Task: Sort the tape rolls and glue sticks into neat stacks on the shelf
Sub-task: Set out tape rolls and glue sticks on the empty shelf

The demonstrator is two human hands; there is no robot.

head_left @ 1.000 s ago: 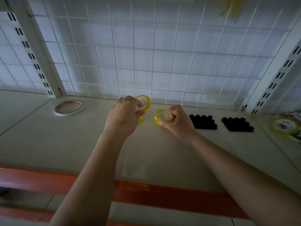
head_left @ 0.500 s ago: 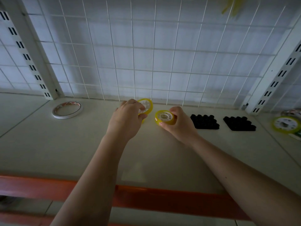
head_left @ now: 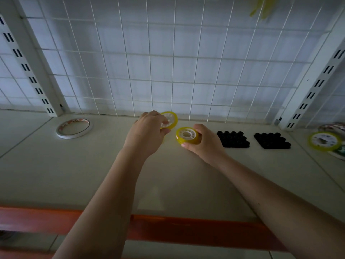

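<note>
1. The left hand (head_left: 144,134), at the centre of the frame, has its fingers curled round a yellow tape roll (head_left: 170,119), which it holds tilted on edge above the shelf (head_left: 93,165) with the white core facing the camera.
2. The right hand (head_left: 204,142) grips a second yellow tape roll (head_left: 187,136) just right of the first, thumb below and fingers wrapped round the far rim; the two rolls are close together but do not touch.
3. Compared with half a second ago, both hands keep the same grips and much the same places; the gap between the rolls is little changed, and the left roll remains slightly higher in the frame than the right one.
4. A wide white tape ring (head_left: 74,127) lies flat on the shelf at centre left, well apart from the hands, where it was before.
5. Two black clusters (head_left: 233,140) (head_left: 271,141) sit right of the right hand; they may be glue-stick caps, but that cannot be told.
6. At the right edge another yellow roll (head_left: 324,142) lies on further tape.
7. A white wire grid (head_left: 168,62) backs the shelf, and an orange beam (head_left: 186,228) runs along the front.
</note>
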